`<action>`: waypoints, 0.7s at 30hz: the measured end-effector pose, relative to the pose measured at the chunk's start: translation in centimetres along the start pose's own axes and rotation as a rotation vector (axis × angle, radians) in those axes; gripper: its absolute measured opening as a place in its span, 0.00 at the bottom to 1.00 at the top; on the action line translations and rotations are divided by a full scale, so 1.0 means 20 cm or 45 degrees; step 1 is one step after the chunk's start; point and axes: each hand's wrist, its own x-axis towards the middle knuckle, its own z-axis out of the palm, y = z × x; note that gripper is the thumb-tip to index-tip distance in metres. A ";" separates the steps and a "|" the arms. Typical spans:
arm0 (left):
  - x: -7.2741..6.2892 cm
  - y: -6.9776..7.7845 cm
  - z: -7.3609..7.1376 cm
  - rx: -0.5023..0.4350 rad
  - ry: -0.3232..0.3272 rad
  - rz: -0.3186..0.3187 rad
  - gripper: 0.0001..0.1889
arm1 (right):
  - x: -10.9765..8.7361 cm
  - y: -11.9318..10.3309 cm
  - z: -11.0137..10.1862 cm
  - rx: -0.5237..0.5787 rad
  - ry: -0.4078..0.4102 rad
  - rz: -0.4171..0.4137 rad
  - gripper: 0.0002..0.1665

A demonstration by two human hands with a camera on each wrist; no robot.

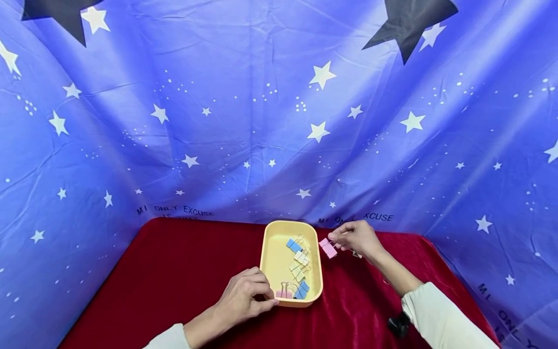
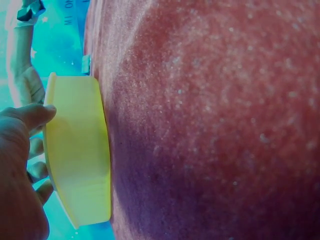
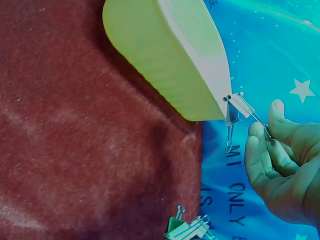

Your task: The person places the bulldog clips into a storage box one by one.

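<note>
The right hand (image 1: 359, 237) pinches a pink clip (image 1: 328, 247) between thumb and fingers by one wire handle; the other handle hangs free in the right wrist view. The left hand (image 1: 246, 295) pinches the rim of the yellow tray (image 1: 274, 242) at its near left corner, thumb on the outer side.

The step looks like putting the clip into the tray. To do it well, the right hand would best lift the clip clear of the rim, so the loose handle does not catch, then bring it left and let go low over the bare left part. The left hand's hold should steady the tray against a knock.

The held clip hangs just left of the right hand's fingertips, beside the tray's right wall; whether it touches the wall cannot be told. Other clips (image 1: 299, 257) lie in the tray, mostly along its right side. More clips (image 3: 187, 230) lie on the red tabletop (image 1: 196, 261), near the right hand and partly hidden by it in the head view.
</note>
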 end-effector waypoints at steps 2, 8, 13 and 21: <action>0.00 0.00 0.00 -0.003 0.007 0.008 0.13 | 0.00 -0.03 0.01 0.015 0.003 -0.004 0.15; 0.00 0.00 -0.01 -0.008 0.008 0.007 0.14 | 0.01 -0.10 0.07 0.049 -0.015 -0.011 0.13; 0.00 0.00 -0.01 -0.006 -0.003 -0.004 0.13 | 0.03 -0.15 0.14 0.060 -0.039 -0.034 0.12; 0.00 0.01 -0.01 -0.011 -0.028 -0.036 0.13 | 0.05 -0.19 0.22 0.041 -0.055 -0.048 0.12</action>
